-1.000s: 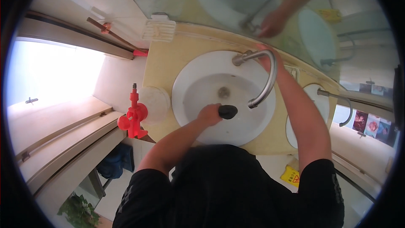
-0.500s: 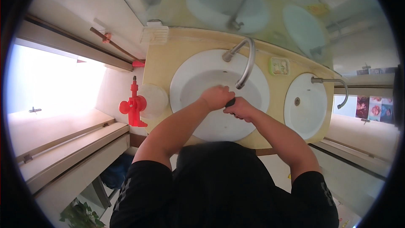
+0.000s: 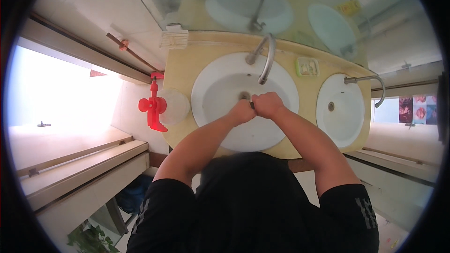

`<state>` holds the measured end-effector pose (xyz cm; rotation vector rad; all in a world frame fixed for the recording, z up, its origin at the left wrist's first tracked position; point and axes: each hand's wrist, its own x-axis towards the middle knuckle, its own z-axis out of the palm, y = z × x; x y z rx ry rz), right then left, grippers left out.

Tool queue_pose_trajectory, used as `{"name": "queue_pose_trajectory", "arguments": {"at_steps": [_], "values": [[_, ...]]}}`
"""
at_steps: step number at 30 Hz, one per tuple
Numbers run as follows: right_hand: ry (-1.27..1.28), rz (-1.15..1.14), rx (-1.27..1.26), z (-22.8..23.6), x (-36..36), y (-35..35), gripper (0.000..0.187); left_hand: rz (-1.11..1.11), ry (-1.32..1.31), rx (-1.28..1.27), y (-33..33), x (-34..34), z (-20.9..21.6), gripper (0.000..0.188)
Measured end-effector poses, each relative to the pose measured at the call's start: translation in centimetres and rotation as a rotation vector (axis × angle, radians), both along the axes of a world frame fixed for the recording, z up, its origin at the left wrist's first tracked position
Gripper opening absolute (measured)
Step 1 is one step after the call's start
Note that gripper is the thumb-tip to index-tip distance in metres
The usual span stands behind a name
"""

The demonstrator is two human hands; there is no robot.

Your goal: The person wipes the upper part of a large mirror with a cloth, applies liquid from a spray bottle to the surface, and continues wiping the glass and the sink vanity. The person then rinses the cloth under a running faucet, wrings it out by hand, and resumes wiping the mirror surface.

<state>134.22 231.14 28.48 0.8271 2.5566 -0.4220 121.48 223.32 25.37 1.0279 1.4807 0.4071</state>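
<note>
Over the near half of the white oval sink point(image 3: 211, 105), my left hand point(image 3: 242, 112) and my right hand point(image 3: 269, 105) press against each other. Both are closed, fingers curled under and mostly hidden. A sliver of a small dark object point(image 3: 252, 105) shows between them; its kind cannot be made out. Just beyond my hands lies the sink's drain point(image 3: 244, 95). The curved metal faucet point(image 3: 269, 61) arches above the basin, its spout end a little past my right hand. No water stream is visible.
A second white sink point(image 3: 344, 122) with its own faucet point(image 3: 370, 79) is to the right. Between the sinks sits a soap dish point(image 3: 307, 67). At left, a red bracket-like device point(image 3: 153, 106) stands by a whitish round container point(image 3: 176, 106). A mirror point(image 3: 300, 0) rises behind the yellow counter point(image 3: 185, 70).
My right hand has moved away from me and turned more knuckles-up, while my left hand has come slightly nearer. Less of the dark object shows now, and the drain has come into sight.
</note>
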Motion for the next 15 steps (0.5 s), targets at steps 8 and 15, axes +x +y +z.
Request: {"name": "queue_pose_trajectory", "arguments": {"at_steps": [8,15], "values": [[0.096,-0.007,0.118,1.2,-0.5,1.2,0.021,0.42,-0.481,-0.274,0.6,-0.3,0.9,0.008],[0.203,-0.053,0.126,1.4,-0.2,1.6,0.024,0.4,-0.465,-0.27,1.0,-1.0,1.9,0.015]]}}
